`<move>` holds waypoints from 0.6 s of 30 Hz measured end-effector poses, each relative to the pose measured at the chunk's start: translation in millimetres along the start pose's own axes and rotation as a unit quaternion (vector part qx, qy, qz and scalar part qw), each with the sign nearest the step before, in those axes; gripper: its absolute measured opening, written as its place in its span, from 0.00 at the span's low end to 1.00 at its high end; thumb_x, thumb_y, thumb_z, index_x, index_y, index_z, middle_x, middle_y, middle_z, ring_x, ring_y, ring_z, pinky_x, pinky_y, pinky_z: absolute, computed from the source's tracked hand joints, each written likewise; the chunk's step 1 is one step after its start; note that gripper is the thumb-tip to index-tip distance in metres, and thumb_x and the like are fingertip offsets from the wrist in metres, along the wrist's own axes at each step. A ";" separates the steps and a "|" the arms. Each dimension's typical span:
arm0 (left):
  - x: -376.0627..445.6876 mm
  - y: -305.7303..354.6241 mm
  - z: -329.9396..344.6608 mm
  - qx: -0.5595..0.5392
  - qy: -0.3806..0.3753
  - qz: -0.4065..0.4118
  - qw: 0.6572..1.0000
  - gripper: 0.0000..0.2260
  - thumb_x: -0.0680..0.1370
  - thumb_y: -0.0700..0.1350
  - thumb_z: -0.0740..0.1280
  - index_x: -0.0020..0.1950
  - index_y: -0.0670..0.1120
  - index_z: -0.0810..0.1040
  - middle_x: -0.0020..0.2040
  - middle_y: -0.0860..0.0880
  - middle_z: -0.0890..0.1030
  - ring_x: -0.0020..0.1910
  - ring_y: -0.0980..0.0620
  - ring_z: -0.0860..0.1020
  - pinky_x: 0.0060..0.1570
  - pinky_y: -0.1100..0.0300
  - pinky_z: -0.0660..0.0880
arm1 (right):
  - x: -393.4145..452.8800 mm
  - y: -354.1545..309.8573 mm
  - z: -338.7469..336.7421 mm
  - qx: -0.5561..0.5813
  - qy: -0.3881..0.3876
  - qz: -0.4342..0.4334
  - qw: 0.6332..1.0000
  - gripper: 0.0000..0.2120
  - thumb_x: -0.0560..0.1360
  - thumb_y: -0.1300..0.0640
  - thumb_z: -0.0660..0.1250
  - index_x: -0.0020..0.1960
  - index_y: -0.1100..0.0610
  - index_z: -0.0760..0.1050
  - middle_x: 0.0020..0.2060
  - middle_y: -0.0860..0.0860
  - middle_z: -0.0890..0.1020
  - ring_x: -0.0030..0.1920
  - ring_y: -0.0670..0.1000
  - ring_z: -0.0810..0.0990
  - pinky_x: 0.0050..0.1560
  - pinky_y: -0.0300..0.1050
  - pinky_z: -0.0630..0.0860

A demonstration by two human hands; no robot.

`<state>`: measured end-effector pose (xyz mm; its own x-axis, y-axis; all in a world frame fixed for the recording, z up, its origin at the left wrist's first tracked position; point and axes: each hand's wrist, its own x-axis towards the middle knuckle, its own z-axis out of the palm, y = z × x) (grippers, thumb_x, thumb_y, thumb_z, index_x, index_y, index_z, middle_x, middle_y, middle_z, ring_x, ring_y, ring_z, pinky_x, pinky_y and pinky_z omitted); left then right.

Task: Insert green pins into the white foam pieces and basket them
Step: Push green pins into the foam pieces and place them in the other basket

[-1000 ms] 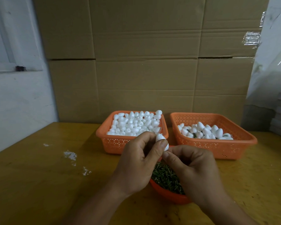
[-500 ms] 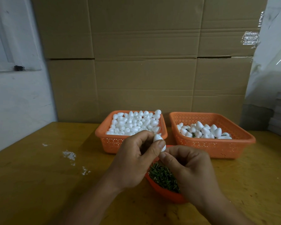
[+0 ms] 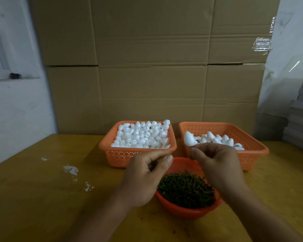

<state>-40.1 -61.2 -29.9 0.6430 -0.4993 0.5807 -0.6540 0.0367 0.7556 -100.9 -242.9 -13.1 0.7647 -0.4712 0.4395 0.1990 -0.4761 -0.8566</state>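
Note:
My right hand point(image 3: 219, 168) pinches a white foam piece point(image 3: 189, 138) at its lower end, holding it over the near left corner of the right orange basket point(image 3: 252, 158). That basket holds several foam pieces point(image 3: 220, 139), some showing green pins. My left hand point(image 3: 145, 177) hovers in front of the left orange basket point(image 3: 138, 154) with fingers loosely curled and nothing in them. The left basket is full of plain white foam pieces point(image 3: 140, 135). A red bowl point(image 3: 187, 210) of green pins point(image 3: 185, 189) sits below and between my hands.
All three containers stand on a yellow wooden table point(image 3: 42, 198) with white crumbs point(image 3: 70, 169) at the left. Stacked cardboard boxes point(image 3: 150, 67) stand close behind the baskets. A grey stack point(image 3: 301, 119) is at the far right.
My hands have parted. The left hand let go of the foam piece, and the right hand carried it up and to the right, over the right basket.

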 end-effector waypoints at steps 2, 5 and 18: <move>-1.7 -2.8 1.4 0.023 0.005 0.009 1.000 0.08 0.79 0.59 0.64 0.53 0.65 0.82 0.41 0.49 0.85 0.43 0.50 0.82 0.43 0.56 0.79 | 22.6 12.1 -10.1 -0.074 0.037 -0.001 0.997 0.06 0.76 0.57 0.72 0.41 0.52 0.85 0.27 0.48 0.82 0.22 0.39 0.75 0.26 0.38 0.67; -2.9 -6.5 3.2 0.043 0.005 0.009 0.999 0.08 0.78 0.60 0.63 0.51 0.69 0.81 0.45 0.49 0.85 0.47 0.49 0.83 0.47 0.51 0.78 | 60.5 32.7 -26.8 -0.185 0.080 0.015 0.979 0.09 0.76 0.59 0.71 0.38 0.58 0.84 0.27 0.53 0.82 0.24 0.46 0.76 0.27 0.42 0.70; -4.3 -6.3 2.9 0.074 0.008 -0.020 0.997 0.09 0.79 0.54 0.65 0.54 0.59 0.83 0.46 0.57 0.85 0.48 0.56 0.83 0.46 0.54 0.79 | 135.9 71.3 -43.0 -0.435 0.102 0.128 0.885 0.14 0.73 0.52 0.72 0.34 0.59 0.74 0.29 0.55 0.78 0.30 0.55 0.78 0.31 0.44 0.73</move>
<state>-39.9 -61.9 -38.0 0.6751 -0.4841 0.5567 -0.6784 -0.1109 0.7263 -9.2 -372.8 -2.8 0.5732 -0.7277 0.3767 -0.5798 -0.6850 -0.4411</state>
